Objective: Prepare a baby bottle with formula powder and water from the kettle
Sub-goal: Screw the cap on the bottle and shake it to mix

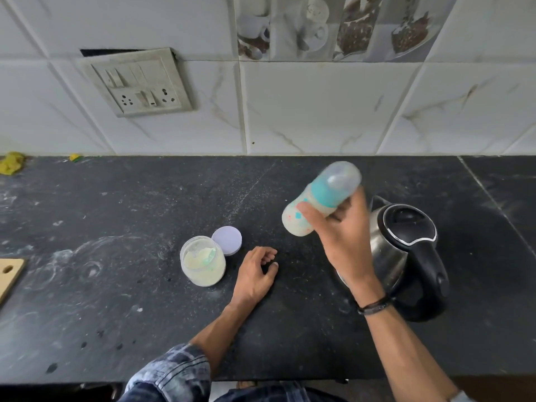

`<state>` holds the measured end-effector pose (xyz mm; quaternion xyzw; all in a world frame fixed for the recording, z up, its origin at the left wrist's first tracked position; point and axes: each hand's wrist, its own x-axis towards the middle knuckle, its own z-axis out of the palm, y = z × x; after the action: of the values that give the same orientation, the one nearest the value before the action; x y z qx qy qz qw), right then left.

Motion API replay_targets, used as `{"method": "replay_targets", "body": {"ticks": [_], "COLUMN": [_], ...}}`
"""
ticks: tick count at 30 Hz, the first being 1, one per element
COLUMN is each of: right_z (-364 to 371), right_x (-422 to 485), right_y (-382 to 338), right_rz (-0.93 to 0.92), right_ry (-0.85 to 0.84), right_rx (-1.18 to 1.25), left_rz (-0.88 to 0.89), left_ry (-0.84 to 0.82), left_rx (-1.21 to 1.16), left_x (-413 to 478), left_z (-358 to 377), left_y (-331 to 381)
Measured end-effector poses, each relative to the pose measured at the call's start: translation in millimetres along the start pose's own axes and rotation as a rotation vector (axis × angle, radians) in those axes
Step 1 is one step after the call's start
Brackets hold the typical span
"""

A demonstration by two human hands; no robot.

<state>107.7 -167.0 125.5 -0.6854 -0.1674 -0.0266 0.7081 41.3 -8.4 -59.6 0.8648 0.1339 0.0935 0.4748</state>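
Two hands are working over the tabletop (116, 285). Kettle (406, 242) is sitting just right of the right hand (345, 242), lid down, probably done with. Right hand is gripping the capped bottle (319, 198) aloft, tilted and blurred, likely for mixing. Open formula jar (202, 264) and its lid (226, 240) are sitting just left of the left hand (255, 271), which is resting loosely curled, holding nothing.

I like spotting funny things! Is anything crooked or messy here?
Yes. The switch plate on the wall hangs crooked, with a dark gap above it. White powdery smears dust the black counter left of the open formula jar.
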Motion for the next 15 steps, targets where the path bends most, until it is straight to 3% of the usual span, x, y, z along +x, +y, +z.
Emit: {"method": "replay_targets", "body": {"ticks": [2,5,8,15], "right_z": [-4.6,-4.2,-5.3,-8.9], "right_x": [4.4,9.4,5.8,7.6], "right_y": [-0.4,3.3,7.5,7.6], "right_rz": [-0.025,0.054,0.077,0.173], "right_ry": [0.04,-0.058,0.042,0.002], "right_rx": [0.034,-0.059,0.103,0.208], "left_rz": [0.006,-0.011,0.005,0.0], "left_ry": [0.003,0.009,-0.002,0.013], "left_rx": [-0.001,0.01,-0.003,0.004], "left_x": [3.6,2.6,-0.1,1.7], "left_z": [-2.2,-1.8,-0.5,0.6], "left_y": [1.9,1.8,0.2,-2.2]}}
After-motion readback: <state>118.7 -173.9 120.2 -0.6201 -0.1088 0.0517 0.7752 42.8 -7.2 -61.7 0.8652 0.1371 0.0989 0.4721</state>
